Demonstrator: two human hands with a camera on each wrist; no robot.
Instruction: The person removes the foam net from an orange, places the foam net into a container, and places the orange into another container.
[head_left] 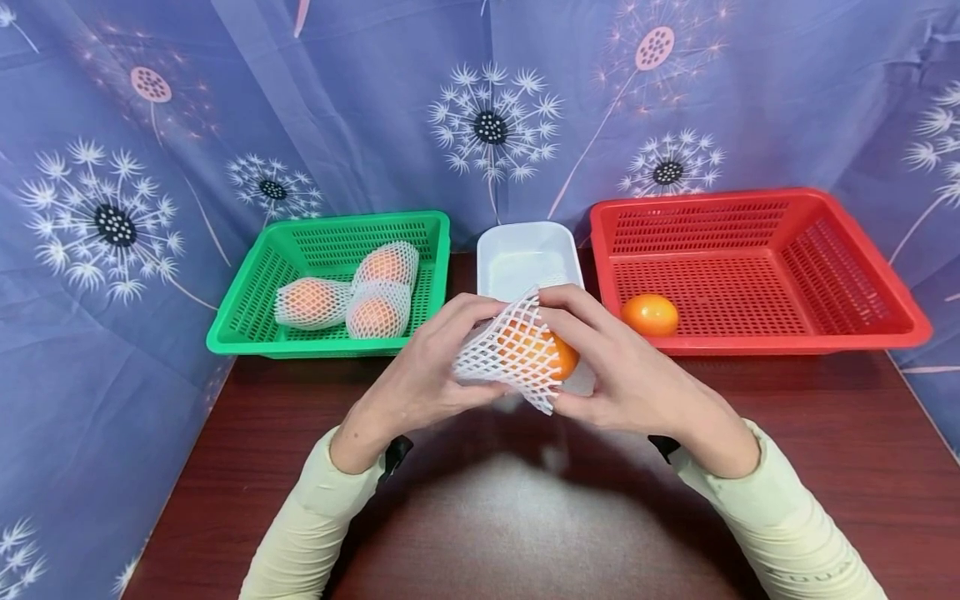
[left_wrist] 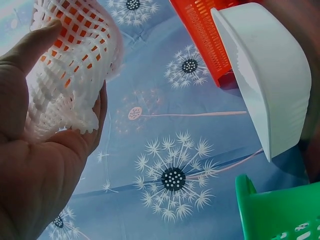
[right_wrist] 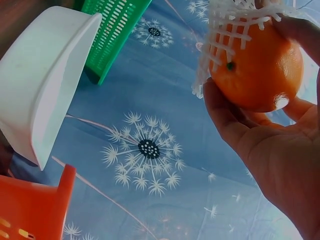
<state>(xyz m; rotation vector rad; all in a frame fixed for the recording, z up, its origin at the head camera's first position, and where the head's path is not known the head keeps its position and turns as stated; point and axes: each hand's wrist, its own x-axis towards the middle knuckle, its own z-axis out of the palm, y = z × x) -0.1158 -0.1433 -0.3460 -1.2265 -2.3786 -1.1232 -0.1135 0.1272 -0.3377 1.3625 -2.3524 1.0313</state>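
An orange (right_wrist: 265, 70) sits partly inside a white foam net sleeve (head_left: 487, 354), its bare end pointing right. My left hand (head_left: 420, 375) grips the sleeve around its gathered end, the thumb (left_wrist: 37, 42) lying across the mesh in the left wrist view. From the other side my right hand (head_left: 637, 367) holds the orange, with fingertips at the open rim of the net. Both hands are above the table, in front of a white tub (head_left: 528, 250). The right wrist view shows the orange's stem spot beside the mesh edge.
A green basket (head_left: 255, 333) at the left holds three oranges in foam nets. At the right, a red basket (head_left: 750, 342) contains one bare orange (head_left: 650, 315). Behind them hangs a blue dandelion-print cloth (head_left: 375, 108). The brown table (head_left: 495, 525) extends toward me.
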